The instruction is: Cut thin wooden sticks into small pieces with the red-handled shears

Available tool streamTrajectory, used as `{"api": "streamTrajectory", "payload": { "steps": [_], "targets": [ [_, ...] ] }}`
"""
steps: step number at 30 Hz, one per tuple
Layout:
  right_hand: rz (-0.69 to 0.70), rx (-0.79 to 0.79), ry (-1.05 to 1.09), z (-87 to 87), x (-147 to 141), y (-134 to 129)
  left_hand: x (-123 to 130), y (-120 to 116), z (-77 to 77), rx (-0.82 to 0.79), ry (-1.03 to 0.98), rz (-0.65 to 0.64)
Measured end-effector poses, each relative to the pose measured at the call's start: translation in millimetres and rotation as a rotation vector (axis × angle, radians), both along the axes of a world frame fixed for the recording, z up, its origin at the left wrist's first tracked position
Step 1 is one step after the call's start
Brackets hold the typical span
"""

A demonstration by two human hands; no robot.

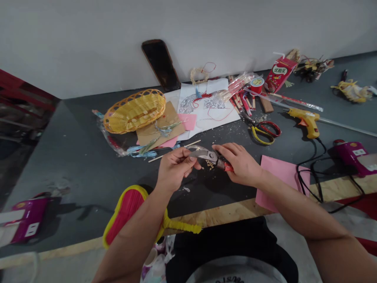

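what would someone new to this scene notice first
Probably the right hand at the centre, gripping red-handled shears, with the left hand close by their blades. The yellow woven basket at back left and the yellow glue gun at right also stand out. So does the crimson, yellow-edged piece partly hidden by the left forearm.

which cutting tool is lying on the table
The scissors with one red and one yellow handle; the shears are in the right hand.

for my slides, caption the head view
Right hand grips red-handled cutters above small beige pieces on a dark table, left hand at the blades.
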State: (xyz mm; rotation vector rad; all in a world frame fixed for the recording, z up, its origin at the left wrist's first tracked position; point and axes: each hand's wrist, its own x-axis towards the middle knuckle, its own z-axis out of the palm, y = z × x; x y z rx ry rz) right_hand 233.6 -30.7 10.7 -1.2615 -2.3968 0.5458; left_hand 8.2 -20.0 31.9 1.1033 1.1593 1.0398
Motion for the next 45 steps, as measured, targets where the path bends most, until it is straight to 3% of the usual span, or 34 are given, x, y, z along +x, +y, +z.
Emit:
{"api": "streamTrajectory", "payload": {
  "steps": [12, 22, 26, 33, 45],
  "targets": [
    [-0.041, -0.044, -0.012, 4.8, -1.3, -5.3, 0.6, -1.8, -6.8, 0.071, 0.093, 0.039],
    [-0.071, -0.007, -0.108, 1.6, -3.6, -2.3, 1.2, -4.2, -4.1, 0.228, 0.360, 0.108],
    [-0.052, -0.004, -0.099, 4.1, -2.7, -2.9, -3.1, -3.4, -5.5, 0.211, 0.275, 0.046],
    [-0.018, 0.011, -0.052, 3.2, -0.7, -0.8, -3.0, -0.6, -5.2, 0.035, 0.011, -0.011],
    [-0.013, -0.048, -0.007, 3.0, -3.3, -5.3, -1.5, -2.8, -8.5, 0.108, 0.054, 0.000]
  ]
}}
